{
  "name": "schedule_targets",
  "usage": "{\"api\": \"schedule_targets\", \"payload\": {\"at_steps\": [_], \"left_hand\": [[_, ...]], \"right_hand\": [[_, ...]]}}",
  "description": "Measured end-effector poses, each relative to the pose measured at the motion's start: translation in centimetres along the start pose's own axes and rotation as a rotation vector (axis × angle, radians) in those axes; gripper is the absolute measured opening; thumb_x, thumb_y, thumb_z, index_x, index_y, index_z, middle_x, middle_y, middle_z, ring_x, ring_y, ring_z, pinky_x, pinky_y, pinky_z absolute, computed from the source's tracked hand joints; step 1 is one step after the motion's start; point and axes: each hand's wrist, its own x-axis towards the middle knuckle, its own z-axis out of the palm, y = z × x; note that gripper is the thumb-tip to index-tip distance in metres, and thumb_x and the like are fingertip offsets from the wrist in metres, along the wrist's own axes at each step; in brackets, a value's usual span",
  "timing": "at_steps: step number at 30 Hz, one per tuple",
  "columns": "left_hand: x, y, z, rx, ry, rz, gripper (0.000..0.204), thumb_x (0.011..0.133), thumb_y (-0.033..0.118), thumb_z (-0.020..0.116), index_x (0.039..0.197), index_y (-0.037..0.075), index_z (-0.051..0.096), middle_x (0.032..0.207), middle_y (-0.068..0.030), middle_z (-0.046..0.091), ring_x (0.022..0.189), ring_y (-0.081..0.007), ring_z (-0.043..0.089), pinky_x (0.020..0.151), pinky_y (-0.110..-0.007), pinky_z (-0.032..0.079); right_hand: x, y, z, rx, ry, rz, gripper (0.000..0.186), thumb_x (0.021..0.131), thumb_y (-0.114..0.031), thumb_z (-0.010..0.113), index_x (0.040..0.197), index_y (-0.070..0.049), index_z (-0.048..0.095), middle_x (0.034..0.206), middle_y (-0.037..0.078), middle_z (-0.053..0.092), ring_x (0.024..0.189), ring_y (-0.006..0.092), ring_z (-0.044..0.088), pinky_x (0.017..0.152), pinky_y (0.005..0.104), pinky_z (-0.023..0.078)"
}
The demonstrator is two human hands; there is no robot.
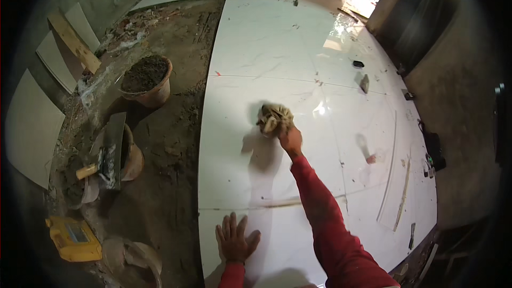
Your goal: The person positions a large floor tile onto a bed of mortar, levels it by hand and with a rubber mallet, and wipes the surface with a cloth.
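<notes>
My right hand (290, 142) reaches forward over the white tiled floor (256, 184), its fingers closed round a crumpled tan rag (276, 119). A shadow of the hand and rag falls on the tile just below; whether the rag touches the surface is hard to tell. Nearer to me, my left hand (236, 240) lies flat on a tile with its fingers spread, holding nothing. A thin tan streak (282, 204) runs along the tile joint between the left hand and the right forearm.
Left of the tile edge lies bare mortar ground with a full mortar bucket (145, 81), a second bucket (132, 156) with a trowel (112, 160) across it, and a yellow jug (73, 239). Loose tiles (36, 125) lean on the wall. A dark pointed lump (365, 84) sits at right.
</notes>
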Motion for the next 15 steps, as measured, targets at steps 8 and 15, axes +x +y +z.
{"api": "schedule_targets", "payload": {"at_steps": [8, 15], "left_hand": [[-0.9, 1.6, 0.9, -0.098, 0.052, 0.074, 0.075, 0.085, 0.058, 0.066, 0.146, 0.017, 0.048, 0.158, -0.014, 0.035, 0.149, -0.0333, 0.025, 0.121, -0.058, 0.015], [-3.5, -1.0, 0.9, -0.769, -0.036, 0.03, 0.077, 0.088, 0.063, 0.06, 0.147, 0.015, 0.048, 0.158, -0.0136, 0.035, 0.149, -0.0291, 0.028, 0.12, -0.055, 0.019]], "right_hand": [[-26.5, -5.3, -30.3, 0.438, 0.221, 0.078, 0.037, 0.108, -0.029, 0.042, 0.125, 0.002, 0.055, 0.114, 0.014, 0.065, 0.107, 0.0235, 0.062, 0.095, 0.0337, 0.047], [-38.2, -10.5, -34.4, 1.241, 0.138, 0.268, 0.051, 0.108, -0.032, 0.046, 0.142, 0.005, 0.044, 0.123, 0.009, 0.061, 0.11, 0.0137, 0.058, 0.096, 0.0297, 0.048]]}}
